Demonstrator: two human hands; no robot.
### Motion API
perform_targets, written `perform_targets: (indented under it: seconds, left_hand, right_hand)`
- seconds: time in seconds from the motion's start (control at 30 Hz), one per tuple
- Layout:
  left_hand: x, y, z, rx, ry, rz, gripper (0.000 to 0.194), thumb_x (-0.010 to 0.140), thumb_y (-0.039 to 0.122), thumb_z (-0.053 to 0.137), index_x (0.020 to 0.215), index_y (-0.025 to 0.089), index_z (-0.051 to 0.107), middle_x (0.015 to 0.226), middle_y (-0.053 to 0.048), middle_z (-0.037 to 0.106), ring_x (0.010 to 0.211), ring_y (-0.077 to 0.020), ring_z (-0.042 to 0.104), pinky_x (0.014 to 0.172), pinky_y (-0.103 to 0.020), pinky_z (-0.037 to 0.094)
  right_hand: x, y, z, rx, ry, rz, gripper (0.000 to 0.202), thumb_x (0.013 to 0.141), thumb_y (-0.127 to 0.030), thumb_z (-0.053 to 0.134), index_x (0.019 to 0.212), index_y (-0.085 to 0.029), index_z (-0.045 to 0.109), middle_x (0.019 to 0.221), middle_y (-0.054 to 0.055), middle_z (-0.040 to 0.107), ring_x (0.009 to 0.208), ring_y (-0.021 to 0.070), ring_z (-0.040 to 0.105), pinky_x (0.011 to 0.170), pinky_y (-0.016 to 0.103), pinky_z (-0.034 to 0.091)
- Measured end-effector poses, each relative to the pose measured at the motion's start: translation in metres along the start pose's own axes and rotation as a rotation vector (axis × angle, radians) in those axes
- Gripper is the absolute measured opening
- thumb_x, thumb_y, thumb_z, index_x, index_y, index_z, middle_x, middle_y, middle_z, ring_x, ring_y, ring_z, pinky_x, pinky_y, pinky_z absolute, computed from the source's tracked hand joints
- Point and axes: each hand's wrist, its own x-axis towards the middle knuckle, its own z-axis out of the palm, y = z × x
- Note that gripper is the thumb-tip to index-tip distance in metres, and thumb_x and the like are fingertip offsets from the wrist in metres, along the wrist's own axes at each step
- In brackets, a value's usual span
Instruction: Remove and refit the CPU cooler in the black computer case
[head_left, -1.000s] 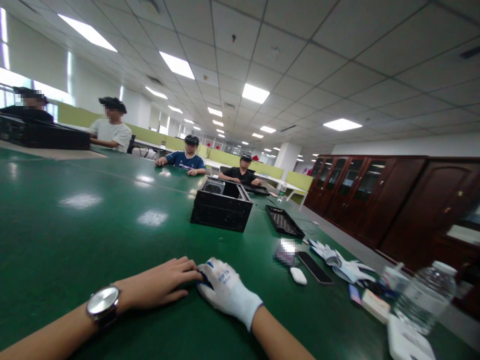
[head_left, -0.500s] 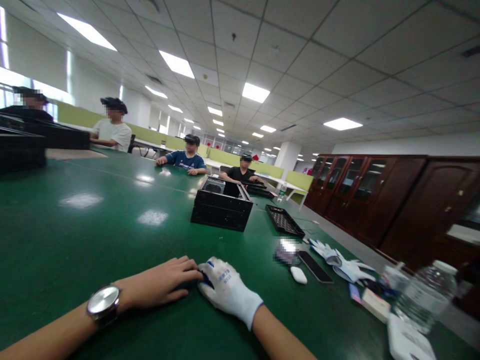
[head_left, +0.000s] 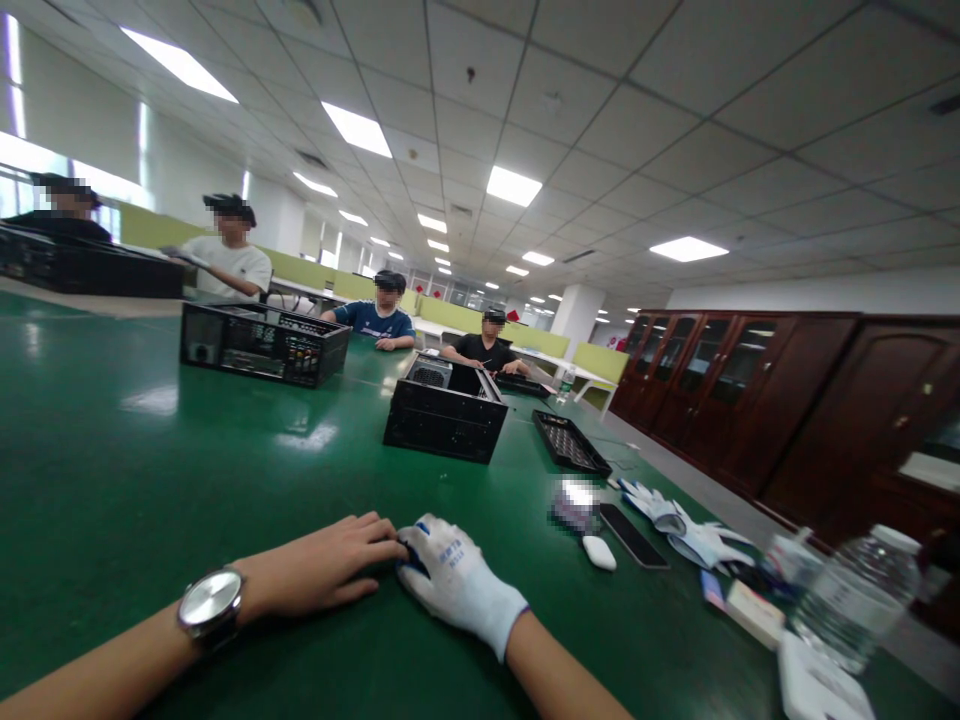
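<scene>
My left hand (head_left: 326, 565) is bare, with a wristwatch (head_left: 211, 603) on the wrist. It lies palm down on the green table (head_left: 300, 490), fingers stretched and thumb apart. Its fingertips touch the fingers of my right hand (head_left: 457, 580), which wears a white work glove with blue fingertips and blue print. This gloved hand rests on the table, fingers loosely bent and partly hidden by the glove's back. No object shows in either hand. Ahead stands an open black computer case (head_left: 445, 420), a power supply visible inside.
A second open computer case (head_left: 262, 345) stands ahead left, another (head_left: 90, 265) farther left. On the right lie a black panel (head_left: 571, 442), a phone (head_left: 634, 535), a white earbud case (head_left: 599, 553), spare gloves (head_left: 690, 525) and a water bottle (head_left: 859, 595). Several people sit across the table.
A black computer case has shifted from the left edge toward the middle left. The person in white now has an arm stretched toward the left. My hands have stayed put.
</scene>
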Motion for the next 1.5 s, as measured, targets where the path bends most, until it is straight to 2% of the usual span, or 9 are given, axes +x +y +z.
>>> perform_targets:
  seconds: [0.33,0.63,1.5]
  left_hand:
    - [0.0,0.0001,-0.0005,0.01,-0.006,0.0,0.054,0.099,0.019,0.063,0.148,0.04,0.055,0.145,-0.005,0.059,0.133,-0.0322,0.057,0.118,-0.05,0.04]
    - [-0.0002,-0.0023,0.0028,0.015,0.021,0.01,0.053,0.097,0.019,0.064,0.146,0.041,0.057,0.143,-0.004,0.06,0.129,-0.031,0.059,0.114,-0.047,0.045]
    - [0.0,0.0013,-0.0005,0.022,0.002,-0.004,0.055,0.098,0.018,0.064,0.146,0.042,0.056,0.143,-0.003,0.061,0.131,-0.0311,0.058,0.116,-0.05,0.043]
  right_hand:
    - [-0.0011,-0.0001,0.0002,0.023,0.015,-0.005,0.041,0.101,-0.042,0.062,0.136,-0.022,0.061,0.129,0.012,0.066,0.116,0.0304,0.066,0.1,0.046,0.055]
    - [0.0003,-0.0026,-0.0034,0.031,-0.03,0.016,0.042,0.101,-0.043,0.06,0.137,-0.021,0.062,0.129,0.013,0.066,0.118,0.0322,0.067,0.102,0.048,0.055]
    - [0.0014,0.0011,0.0022,0.004,-0.01,0.0,0.042,0.101,-0.045,0.06,0.136,-0.022,0.061,0.127,0.013,0.066,0.114,0.0321,0.067,0.097,0.049,0.057]
